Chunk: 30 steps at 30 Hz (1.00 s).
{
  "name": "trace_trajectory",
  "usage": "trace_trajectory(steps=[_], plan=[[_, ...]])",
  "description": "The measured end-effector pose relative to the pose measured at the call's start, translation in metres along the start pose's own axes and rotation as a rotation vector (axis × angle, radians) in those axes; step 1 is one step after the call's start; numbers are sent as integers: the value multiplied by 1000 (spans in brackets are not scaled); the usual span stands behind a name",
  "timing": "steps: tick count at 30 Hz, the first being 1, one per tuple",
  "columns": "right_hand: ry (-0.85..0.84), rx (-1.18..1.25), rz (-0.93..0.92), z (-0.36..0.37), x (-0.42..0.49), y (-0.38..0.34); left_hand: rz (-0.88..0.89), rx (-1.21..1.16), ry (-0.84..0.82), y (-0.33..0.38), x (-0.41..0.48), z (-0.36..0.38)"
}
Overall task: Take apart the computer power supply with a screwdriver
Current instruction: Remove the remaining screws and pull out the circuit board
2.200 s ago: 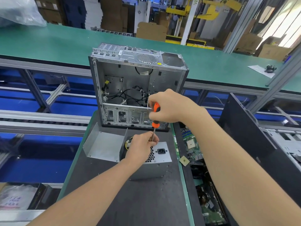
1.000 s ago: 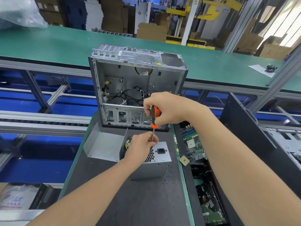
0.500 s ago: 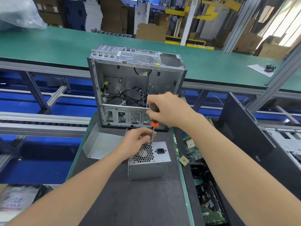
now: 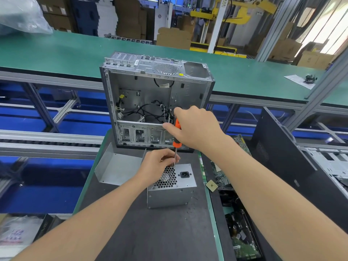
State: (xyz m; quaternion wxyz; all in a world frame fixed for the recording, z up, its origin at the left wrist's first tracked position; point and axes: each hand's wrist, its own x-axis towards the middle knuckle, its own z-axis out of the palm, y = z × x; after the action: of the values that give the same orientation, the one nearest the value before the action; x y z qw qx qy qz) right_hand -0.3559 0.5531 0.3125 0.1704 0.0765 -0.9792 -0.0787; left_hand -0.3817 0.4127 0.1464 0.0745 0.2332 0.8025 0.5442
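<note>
**Position:** PSU (image 4: 170, 193) is sitting on the dark counter (image 4: 150, 232), vent grille (image 4: 167, 178) and mains socket (image 4: 185, 174) facing up, at 6 o'clock from the open PC case (image 4: 150, 87). A bent sheet-metal cover (image 4: 116, 170) is lying just beside it at 9 o'clock. Circuit boards (image 4: 220, 175) are lying at 3 o'clock, past the counter's green edge.

**Hands:** R hand (image 4: 195, 127) is wrapping closed round the orange handle of the screwdriver (image 4: 177, 144), shaft pointing near-vertical down. L hand (image 4: 157, 165) is resting on the PSU top. Its fingertips (image 4: 174, 157) are pinching the shaft low down and guiding the tip onto the grille's 12 o'clock edge. The screw head is hiding under the fingers, so bit seating cannot be confirmed.

**Judgement:** a top-face screw is probably being worked.

**Recs:**
- Bit should be sitting square in the head w/ firm downward pressure before turning, else cam-out is likely.
- L hand should also be bracing the PSU body, as the box appears free to twist.
- Fingertips are sitting close to the tip, so there is a slip risk.
- The loosened screw needs catching before dropping thru the grille.
</note>
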Motion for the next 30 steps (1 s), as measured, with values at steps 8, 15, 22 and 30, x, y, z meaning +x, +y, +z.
trace_trajectory(steps=[8, 15, 22, 30], plan=[[-194, 447, -60, -3, -2, 9, 99, 368, -57, -9, 1, -3], [-159, 480, -36, -3, -7, 10, 128, 522, -172, -8, 5, -1], [11, 506, 30, -9, -13, 14, 80, 575, -163, -8, 4, -13], [51, 602, -7, -5, -8, -14, 20, 483, 4, -31, -53, -85]])
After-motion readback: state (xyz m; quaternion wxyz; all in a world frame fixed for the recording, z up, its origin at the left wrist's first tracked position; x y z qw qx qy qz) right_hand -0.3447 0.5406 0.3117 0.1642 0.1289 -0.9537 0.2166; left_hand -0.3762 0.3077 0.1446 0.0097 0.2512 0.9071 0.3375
